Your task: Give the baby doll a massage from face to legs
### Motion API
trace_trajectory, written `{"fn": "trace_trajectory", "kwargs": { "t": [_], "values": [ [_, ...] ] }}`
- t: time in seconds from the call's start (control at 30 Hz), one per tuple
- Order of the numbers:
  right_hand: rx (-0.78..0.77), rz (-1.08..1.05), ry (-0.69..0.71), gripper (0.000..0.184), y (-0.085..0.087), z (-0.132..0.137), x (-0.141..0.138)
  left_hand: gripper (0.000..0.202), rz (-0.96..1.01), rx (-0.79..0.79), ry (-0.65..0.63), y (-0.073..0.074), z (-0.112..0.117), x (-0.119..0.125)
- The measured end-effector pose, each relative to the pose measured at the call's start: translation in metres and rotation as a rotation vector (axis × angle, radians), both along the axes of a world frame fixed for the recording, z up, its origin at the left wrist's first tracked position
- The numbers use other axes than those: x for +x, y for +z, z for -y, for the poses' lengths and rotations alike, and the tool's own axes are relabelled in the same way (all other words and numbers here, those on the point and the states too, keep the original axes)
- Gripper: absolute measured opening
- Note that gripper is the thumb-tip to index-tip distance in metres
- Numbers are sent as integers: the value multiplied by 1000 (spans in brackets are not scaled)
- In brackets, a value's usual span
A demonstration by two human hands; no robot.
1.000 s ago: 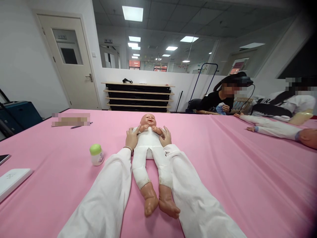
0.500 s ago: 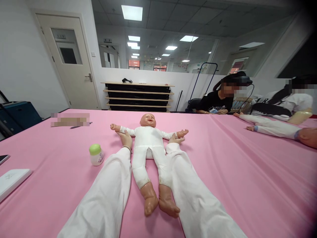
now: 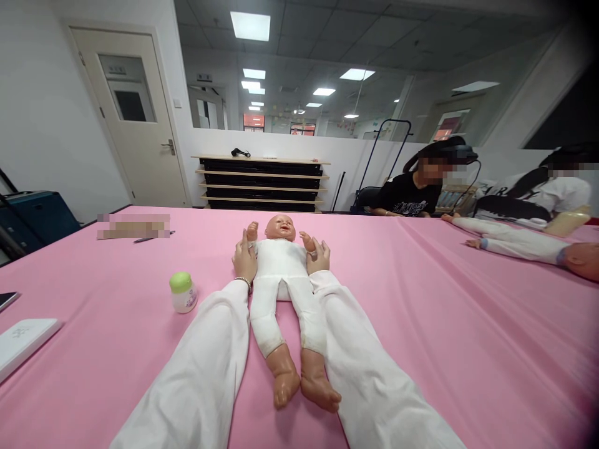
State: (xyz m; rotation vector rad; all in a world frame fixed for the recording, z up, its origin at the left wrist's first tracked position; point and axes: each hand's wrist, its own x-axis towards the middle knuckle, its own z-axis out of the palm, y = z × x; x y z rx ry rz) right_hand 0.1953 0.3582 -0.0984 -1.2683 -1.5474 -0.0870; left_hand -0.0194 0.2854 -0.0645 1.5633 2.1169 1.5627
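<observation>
Both arms of the doll (image 3: 281,259), mid-worktop (image 3: 421,343), head toward twelve o'clock, are partly hidden by left hand (image 3: 244,259) and right hand (image 3: 320,256), fingers half-curled round them; the white case (image 3: 28,340) at eight is cut off.

The doll's arms (image 3: 253,232), formerly outspread, now bend upward; fingers (image 3: 244,252) drawn inward.
</observation>
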Motion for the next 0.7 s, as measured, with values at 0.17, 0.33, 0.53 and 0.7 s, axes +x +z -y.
{"fn": "trace_trajectory", "kwargs": {
  "t": [0.17,0.33,0.53,0.7],
  "values": [
    [-43,55,23,52,6,5,-6,55,-155,-72,-54,1,-1,1],
    [-77,130,65,51,9,6,-5,59,-291,-119,-93,1,0,3],
    [-105,174,87,46,10,5,-3,60,-379,-108,-116,2,0,3],
    [-110,156,81,44,9,6,-5,57,-371,-74,-151,0,-1,2]
  ]
}}
